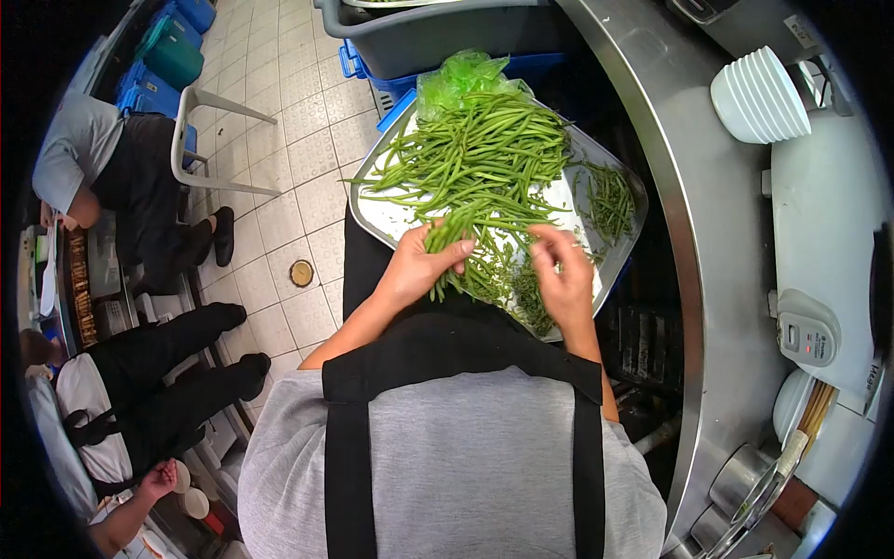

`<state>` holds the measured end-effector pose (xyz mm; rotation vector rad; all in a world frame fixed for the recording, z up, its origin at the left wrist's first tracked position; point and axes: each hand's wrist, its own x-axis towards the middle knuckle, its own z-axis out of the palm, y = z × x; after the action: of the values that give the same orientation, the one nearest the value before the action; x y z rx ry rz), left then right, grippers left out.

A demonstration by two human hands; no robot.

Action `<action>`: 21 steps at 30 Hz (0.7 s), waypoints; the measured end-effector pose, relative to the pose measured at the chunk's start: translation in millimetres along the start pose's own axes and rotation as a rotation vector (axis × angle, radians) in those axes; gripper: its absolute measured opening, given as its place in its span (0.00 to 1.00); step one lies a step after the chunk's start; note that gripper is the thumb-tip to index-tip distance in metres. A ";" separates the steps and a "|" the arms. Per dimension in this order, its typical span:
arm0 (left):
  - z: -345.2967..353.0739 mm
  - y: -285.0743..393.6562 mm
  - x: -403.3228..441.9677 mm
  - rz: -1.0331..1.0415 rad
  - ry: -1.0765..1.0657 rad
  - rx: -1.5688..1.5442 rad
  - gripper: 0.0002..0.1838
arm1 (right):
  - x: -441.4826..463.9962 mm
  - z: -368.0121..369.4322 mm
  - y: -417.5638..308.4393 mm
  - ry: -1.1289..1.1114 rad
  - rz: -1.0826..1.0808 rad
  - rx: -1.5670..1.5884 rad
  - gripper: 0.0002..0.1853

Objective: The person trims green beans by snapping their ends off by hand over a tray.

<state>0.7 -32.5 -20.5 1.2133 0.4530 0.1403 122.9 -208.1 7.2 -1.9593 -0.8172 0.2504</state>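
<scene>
A large pile of green beans [484, 140] lies on a metal tray [365, 212] in front of my body. My left hand [424, 261] is closed around a bunch of green beans at the near side of the pile, thumb on top. My right hand [564, 279] hovers just right of that bunch, slightly blurred, its thumb and forefinger apart with nothing visible between them. Beneath it lie small bean trimmings [529, 298]. Another heap of thin trimmings [610, 200] rests on the tray's right side. A green plastic bag [466, 79] sits at the far end.
A grey tub [447, 42] stands beyond the tray. Along the right runs a steel counter [689, 186] with stacked white bowls [759, 96], a rice cooker [808, 335] and pots [742, 475]. At left, two people work near a white stool [186, 140] on the tiled floor.
</scene>
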 end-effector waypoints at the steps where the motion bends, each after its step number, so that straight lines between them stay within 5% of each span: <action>1: 0.6 3.4 0.2 0.022 0.016 -0.044 0.09 | -2.8 5.5 -0.5 -0.095 -0.009 0.007 0.10; 2: 0.9 6.1 0.4 0.045 0.034 -0.088 0.09 | -4.6 12.7 2.1 -0.155 -0.124 0.004 0.10; 7: 3.7 8.2 -1.6 0.049 0.070 -0.154 0.08 | -11.8 29.2 -6.0 -0.353 -0.047 -0.002 0.09; 13: 4.2 9.0 -2.2 0.074 0.109 -0.187 0.07 | -5.5 16.3 -10.0 -0.363 0.142 -0.076 0.09; 21: 1.3 6.1 -2.3 0.104 0.134 -0.154 0.07 | -7.5 17.6 -5.9 -0.289 0.030 -0.050 0.07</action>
<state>0.0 -32.3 -14.0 1.0801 0.4871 0.3418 106.0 -198.6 1.9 -2.0105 -0.9877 0.5453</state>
